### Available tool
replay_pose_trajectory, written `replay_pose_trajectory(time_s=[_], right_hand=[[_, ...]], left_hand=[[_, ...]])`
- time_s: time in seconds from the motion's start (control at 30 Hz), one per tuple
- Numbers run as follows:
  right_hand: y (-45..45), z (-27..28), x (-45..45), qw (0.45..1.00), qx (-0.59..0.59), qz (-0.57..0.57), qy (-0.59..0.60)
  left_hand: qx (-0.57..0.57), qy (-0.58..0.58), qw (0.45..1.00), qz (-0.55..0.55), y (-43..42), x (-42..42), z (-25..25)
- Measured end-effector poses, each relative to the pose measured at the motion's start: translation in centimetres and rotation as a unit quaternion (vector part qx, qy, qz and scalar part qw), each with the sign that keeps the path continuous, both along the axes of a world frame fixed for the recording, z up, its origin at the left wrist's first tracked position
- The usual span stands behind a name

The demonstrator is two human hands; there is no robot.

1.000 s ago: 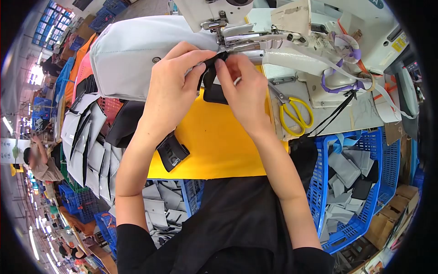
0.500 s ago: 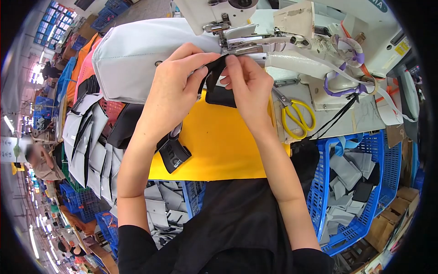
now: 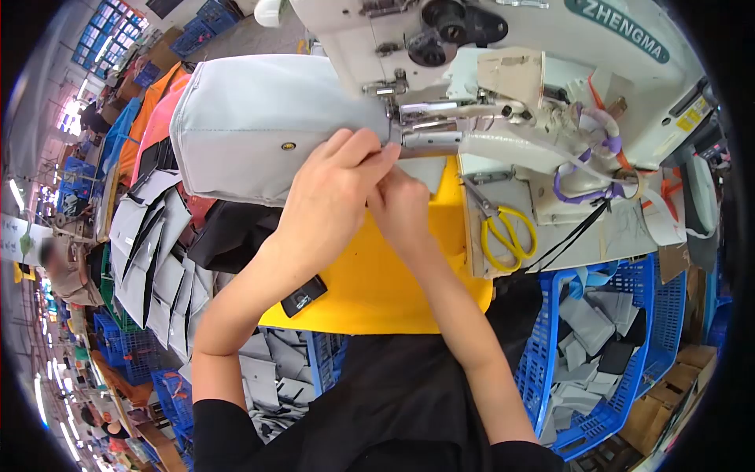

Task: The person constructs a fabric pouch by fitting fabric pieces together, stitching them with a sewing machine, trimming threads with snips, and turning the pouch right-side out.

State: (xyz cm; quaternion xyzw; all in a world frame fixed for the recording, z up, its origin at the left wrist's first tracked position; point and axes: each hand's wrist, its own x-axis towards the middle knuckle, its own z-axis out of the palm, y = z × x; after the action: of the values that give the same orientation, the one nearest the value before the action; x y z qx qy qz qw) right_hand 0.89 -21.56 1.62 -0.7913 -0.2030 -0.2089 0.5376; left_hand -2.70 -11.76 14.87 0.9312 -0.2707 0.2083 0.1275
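Close in front of the sewing machine's needle area, my left hand (image 3: 334, 185) has its fingers bent and pressed together at the lower right edge of the grey bag (image 3: 244, 118). My right hand (image 3: 399, 200) is closed right beside it, the fingers of both touching. Whatever they pinch is hidden behind the fingers. Beneath my hands lies the yellow sheet (image 3: 385, 275). A black strap piece with lettering (image 3: 304, 296) rests on that sheet by my left forearm.
Yellow-handled scissors (image 3: 509, 238) lie right of the yellow sheet. The sewing machine (image 3: 543, 47) stands ahead. A blue basket (image 3: 550, 346) of grey pieces is at right; grey panels (image 3: 149, 244) are stacked at left. A person (image 3: 71, 275) is at far left.
Both hands have come closer together and sit lower in the view. The black strip seen between them earlier is now hidden. The view has tilted, showing more of the machine.
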Motion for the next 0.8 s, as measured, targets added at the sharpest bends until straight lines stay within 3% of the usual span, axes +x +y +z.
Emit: replay_pose_trajectory(time_s=[0.37,0.43,0.5,0.6,0.73,0.77,0.8], right_hand=[[0.0,0.4,0.2,0.997,0.061,0.021,0.035],[-0.2,0.9,-0.2,0.990,0.119,0.048,0.053],[-0.6,1.8,-0.5,0.985,0.147,0.062,0.060],[-2.6,3.8,-1.1,0.897,0.285,0.163,0.295],[-4.8,5.5,-0.6,0.882,0.246,0.179,0.360],[-4.9,5.2,-0.5,0.880,0.259,0.174,0.358],[-4.9,4.7,-0.5,0.914,0.231,0.161,0.293]], left_hand=[[0.044,-0.070,0.996,0.034,-0.7,1.1,-0.3],[0.040,-0.076,0.996,0.030,-0.6,1.3,-0.1],[0.049,-0.066,0.996,0.023,-0.8,1.6,0.2],[0.025,-0.036,0.999,0.021,-0.5,0.7,0.6],[-0.058,0.050,0.997,0.004,0.7,-4.1,2.1],[-0.100,0.091,0.991,-0.010,1.2,-4.8,2.4],[-0.088,0.095,0.991,-0.019,1.5,-4.6,2.4]])
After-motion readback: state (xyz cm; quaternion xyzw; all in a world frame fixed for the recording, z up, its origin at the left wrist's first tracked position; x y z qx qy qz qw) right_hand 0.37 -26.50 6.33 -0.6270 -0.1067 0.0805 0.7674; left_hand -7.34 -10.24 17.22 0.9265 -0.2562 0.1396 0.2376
